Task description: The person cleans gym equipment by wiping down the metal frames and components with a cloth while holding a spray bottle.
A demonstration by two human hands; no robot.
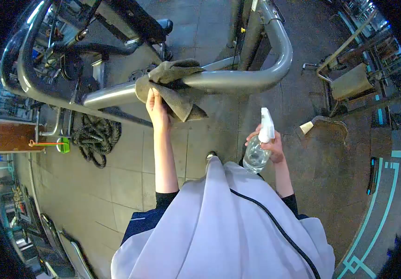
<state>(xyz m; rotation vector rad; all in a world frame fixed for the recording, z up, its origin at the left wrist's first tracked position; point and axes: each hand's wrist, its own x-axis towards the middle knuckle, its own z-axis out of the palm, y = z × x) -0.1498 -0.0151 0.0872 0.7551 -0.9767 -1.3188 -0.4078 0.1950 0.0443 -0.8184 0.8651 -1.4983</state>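
Note:
My left hand [156, 108] grips a dark grey cloth [175, 95], fingers closed on its near edge. The cloth is draped over the thick grey metal tube [237, 81] of a gym machine, and one corner hangs below the tube. In my right hand [275, 144] is a clear spray bottle [256, 156] with a white trigger head, held upright or slightly tilted in front of my body. Liquid seems to show through the bottle's clear wall. The bottle is apart from the tube and the cloth.
A heap of black rope [97, 137] lies on the tiled floor at the left, near a green container [64, 145]. Machine frames with a padded roller [353, 83] stand at the right. A light apron [219, 223] covers my front. Teal lines [382, 200] mark the floor at the lower right.

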